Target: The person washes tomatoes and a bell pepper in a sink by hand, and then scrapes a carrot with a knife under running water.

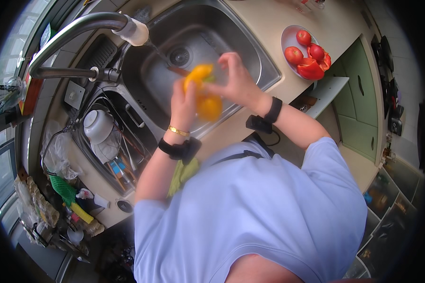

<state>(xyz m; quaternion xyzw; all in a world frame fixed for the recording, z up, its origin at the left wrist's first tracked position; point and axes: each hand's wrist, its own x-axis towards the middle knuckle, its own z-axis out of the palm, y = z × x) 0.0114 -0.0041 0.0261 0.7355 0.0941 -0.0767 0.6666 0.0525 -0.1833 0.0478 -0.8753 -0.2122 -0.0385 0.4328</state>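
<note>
A yellow bell pepper [209,106], blurred by motion, is over the front part of the stainless steel sink [156,83]. It appears split into two lobes, with a green stem part [209,78] between them. My left hand [184,102] grips it from the left side. My right hand [241,79] is at its right, thumb reaching onto the pepper by the stem and the other fingers curled above. Blur hides whether those fingers hold anything. Behind the pepper, a brown strip [178,70], perhaps a handle, lies in the basin near the drain [179,56].
A thin stream falls from the curved faucet [85,21]. A white plate [287,39] at right bears tomatoes [293,55] and red bell pepper pieces [310,69]. The smaller basin at left holds a white bowl [99,122] and utensils. A green cloth [184,177] hangs by the counter's front edge.
</note>
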